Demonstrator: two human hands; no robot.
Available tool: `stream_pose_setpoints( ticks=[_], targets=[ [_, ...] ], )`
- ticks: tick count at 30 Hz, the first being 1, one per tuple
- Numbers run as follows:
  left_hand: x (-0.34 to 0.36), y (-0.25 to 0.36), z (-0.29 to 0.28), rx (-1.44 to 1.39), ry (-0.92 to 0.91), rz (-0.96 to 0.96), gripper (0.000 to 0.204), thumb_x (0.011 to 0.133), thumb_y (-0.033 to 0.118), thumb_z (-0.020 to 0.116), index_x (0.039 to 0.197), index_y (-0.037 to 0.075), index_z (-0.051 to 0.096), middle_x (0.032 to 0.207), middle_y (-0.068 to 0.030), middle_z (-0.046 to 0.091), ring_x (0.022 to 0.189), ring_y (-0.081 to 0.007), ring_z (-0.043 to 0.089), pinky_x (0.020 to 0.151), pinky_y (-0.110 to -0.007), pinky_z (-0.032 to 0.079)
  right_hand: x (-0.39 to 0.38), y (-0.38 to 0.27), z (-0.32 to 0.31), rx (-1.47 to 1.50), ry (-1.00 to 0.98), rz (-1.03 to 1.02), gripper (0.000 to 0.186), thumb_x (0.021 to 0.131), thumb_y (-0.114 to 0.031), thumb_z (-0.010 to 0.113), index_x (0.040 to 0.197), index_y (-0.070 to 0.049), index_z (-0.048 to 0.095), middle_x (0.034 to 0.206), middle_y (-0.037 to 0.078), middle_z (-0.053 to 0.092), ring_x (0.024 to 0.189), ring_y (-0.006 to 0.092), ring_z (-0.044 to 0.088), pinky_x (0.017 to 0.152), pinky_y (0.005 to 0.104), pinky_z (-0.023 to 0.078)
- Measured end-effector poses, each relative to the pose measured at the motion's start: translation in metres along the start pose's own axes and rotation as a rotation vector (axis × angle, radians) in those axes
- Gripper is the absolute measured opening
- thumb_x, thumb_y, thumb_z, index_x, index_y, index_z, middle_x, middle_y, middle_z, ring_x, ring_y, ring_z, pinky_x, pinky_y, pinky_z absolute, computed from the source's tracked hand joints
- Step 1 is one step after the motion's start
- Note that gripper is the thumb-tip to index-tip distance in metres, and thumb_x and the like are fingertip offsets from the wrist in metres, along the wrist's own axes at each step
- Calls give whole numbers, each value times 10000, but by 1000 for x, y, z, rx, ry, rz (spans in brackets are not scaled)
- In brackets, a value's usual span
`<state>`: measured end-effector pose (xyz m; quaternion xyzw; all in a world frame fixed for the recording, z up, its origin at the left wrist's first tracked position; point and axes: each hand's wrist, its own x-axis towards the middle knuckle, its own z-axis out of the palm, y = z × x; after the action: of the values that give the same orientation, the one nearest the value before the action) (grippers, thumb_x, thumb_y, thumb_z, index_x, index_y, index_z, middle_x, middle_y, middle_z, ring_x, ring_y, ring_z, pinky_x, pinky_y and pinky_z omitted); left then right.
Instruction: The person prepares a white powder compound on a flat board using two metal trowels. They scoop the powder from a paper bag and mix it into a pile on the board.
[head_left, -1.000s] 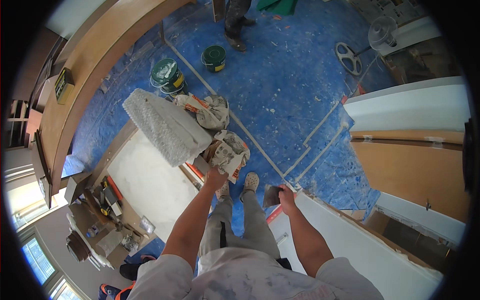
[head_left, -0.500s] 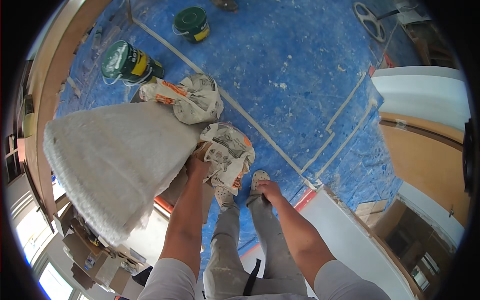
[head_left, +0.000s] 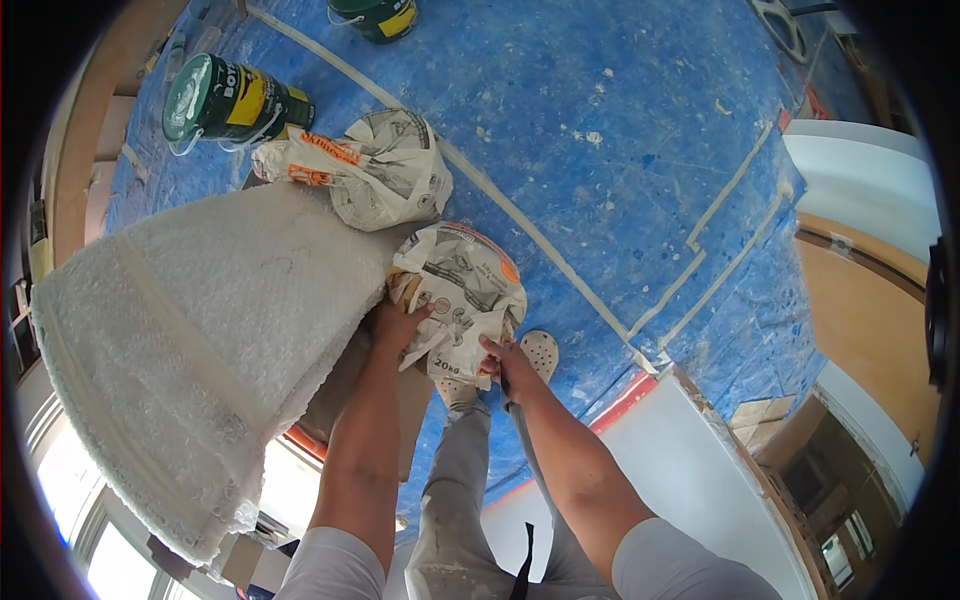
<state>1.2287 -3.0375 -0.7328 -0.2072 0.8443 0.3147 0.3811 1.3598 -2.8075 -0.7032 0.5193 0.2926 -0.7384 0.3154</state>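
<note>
A room under renovation: spattered blue floor sheeting (head_left: pixel 590 190), green buckets (head_left: pixel 215 100), crumpled printed sacks (head_left: pixel 460 285), bubble wrap (head_left: pixel 200 300).

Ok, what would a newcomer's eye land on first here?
Probably the big whitish bubble-textured bundle filling the left side. Next, the crumpled paper bag near the centre, with the left hand and right hand at its edges. Then the speckled blue sheeting across the floor.
</note>
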Motion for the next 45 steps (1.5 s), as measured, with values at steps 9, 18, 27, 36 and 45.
stream_pose_setpoints(
  ticks=[9, 18, 27, 36, 45],
  targets=[
    [-14, 49, -28, -206, -168, -210, 530, 670, 359, 916, 925, -69, 735, 892, -149, 740, 750, -176, 707, 618, -337, 542, -49, -53, 3, -60, -114, 173, 407, 860, -437, 776, 956, -80, 608, 736, 3, 598, 470, 60, 467, 480, 223, 439],
    [-23, 89, 27, -9, 31, -49, 260, 843, 209, 652, 950, -13, 733, 941, -175, 721, 867, -314, 699, 769, -419, 548, -96, -101, -11, 228, -29, -27, 241, 873, -283, 730, 968, -126, 575, 669, -37, 580, 436, 75, 445, 426, 249, 352],
    [-178, 120, 65, 403, 25, 212, 242, 786, 197, 677, 972, 72, 766, 968, -153, 730, 993, -347, 693, 839, -436, 568, -201, -46, -76, 211, -75, -80, 183, 945, -269, 628, 895, -102, 572, 633, -22, 568, 408, 88, 459, 411, 252, 378],
    [-441, 130, -37, 475, -246, 384, 245, 806, 194, 651, 1015, 179, 778, 839, -114, 719, 788, -303, 728, 700, -401, 593, -450, -48, -51, -315, 133, -124, 259, 929, -289, 627, 1018, -46, 628, 710, 10, 596, 488, 98, 502, 433, 248, 374],
    [-622, 2, -117, 260, -246, 347, 253, 849, 208, 698, 1048, 53, 724, 943, -111, 719, 894, -167, 692, 757, -345, 547, -633, -39, 103, -780, -115, -123, 327, 917, -262, 646, 1132, -15, 643, 877, 3, 666, 615, 57, 550, 516, 225, 393]
  ],
)
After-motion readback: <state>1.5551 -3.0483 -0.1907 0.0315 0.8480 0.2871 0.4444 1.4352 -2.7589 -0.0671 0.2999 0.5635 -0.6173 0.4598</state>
